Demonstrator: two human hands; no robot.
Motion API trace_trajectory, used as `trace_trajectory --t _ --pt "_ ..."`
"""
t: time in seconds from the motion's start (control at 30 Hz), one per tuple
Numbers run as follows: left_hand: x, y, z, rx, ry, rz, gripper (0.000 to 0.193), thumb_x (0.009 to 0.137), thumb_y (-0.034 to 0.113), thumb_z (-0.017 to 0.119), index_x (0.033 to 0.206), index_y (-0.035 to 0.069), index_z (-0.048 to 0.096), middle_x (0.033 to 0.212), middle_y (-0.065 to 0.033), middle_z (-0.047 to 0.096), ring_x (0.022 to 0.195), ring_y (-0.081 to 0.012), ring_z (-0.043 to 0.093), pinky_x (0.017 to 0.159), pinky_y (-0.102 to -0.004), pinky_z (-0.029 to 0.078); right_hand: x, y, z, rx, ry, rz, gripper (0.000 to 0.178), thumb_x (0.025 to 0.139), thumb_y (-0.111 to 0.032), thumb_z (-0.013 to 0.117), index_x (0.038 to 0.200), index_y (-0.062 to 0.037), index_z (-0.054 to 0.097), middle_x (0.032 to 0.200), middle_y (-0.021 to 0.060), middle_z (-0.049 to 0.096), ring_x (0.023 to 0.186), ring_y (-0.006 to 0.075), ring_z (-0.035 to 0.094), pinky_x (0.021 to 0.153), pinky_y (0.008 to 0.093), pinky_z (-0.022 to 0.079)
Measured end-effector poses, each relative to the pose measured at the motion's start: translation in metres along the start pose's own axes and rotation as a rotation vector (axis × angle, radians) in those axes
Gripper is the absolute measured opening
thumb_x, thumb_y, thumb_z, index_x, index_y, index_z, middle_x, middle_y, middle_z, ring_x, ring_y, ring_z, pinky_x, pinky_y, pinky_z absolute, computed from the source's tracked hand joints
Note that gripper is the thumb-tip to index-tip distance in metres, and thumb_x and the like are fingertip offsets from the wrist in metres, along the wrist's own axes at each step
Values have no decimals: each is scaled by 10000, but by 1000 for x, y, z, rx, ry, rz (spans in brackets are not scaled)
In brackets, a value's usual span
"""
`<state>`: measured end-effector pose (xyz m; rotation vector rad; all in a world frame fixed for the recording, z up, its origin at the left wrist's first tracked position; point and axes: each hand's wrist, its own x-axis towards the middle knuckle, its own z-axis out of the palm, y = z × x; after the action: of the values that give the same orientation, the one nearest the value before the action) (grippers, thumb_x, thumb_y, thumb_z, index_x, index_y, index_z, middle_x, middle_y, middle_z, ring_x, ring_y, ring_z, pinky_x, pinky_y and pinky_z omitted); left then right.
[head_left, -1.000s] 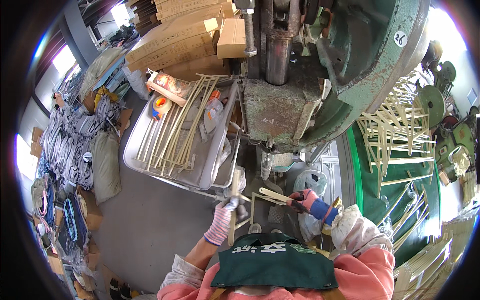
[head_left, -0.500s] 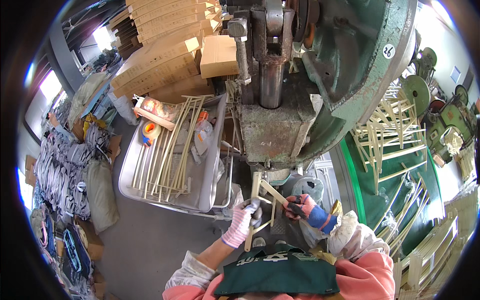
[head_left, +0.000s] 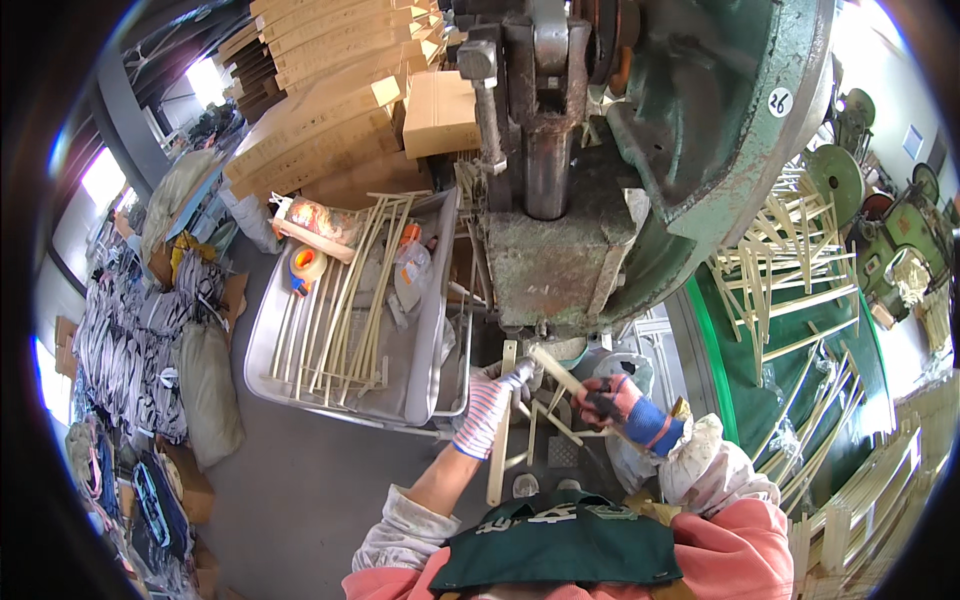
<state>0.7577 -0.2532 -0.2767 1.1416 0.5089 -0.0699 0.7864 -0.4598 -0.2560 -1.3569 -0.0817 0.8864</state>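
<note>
Below the press head, a cream frame of flat bars [head_left: 497, 460] hangs in front of me, one long bar upright and thinner bars crossing behind it. My left hand [head_left: 490, 405], in a pink-and-white striped glove with grey fingertips, is closed at the upper part of the long bar. My right hand [head_left: 615, 402], in a red and blue glove with dark patches, grips a cream flat bar [head_left: 556, 367] that slants up and left towards my left fingertips. Whether that bar is joined to the frame is hidden by my left fingers.
The green press [head_left: 565, 260] stands close ahead. To the left, a pale grey bin [head_left: 260, 345] holds cream bars and tape rolls [head_left: 308, 264]. Cartons [head_left: 330, 120] are stacked behind it. At right, a green-topped table [head_left: 735, 375] bears many cream frames. Fabric bundles [head_left: 130, 340] lie far left.
The slanted bar's upper end has swung away from the long bar's top. My left fingers have moved up between them. My right hand has moved slightly right and up.
</note>
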Motion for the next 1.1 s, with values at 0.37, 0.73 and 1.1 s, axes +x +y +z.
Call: trace_trajectory --t 0.37,0.73,1.1 --pt "27 -4 11 98 -66 105 123 763 143 716 717 56 640 563 21 554 443 -37 446 403 -195 303 8 12 -6 79 -83 -58 191 881 -195 563 857 -5 571 631 -2 511 532 56 457 437 191 321" --pt "31 -12 12 216 -20 89 189 743 194 740 691 46 635 559 3 560 443 -59 464 415 -212 333 36 20 -44 -62 -262 30 242 879 -248 570 861 -7 593 613 27 559 501 79 506 458 202 382" --pt "35 -29 -18 329 -13 92 122 814 136 653 749 34 636 550 -15 571 427 -67 473 407 -201 330 152 78 -90 -646 26 -456 153 802 -132 557 853 0 616 735 110 629 662 234 599 623 345 484"
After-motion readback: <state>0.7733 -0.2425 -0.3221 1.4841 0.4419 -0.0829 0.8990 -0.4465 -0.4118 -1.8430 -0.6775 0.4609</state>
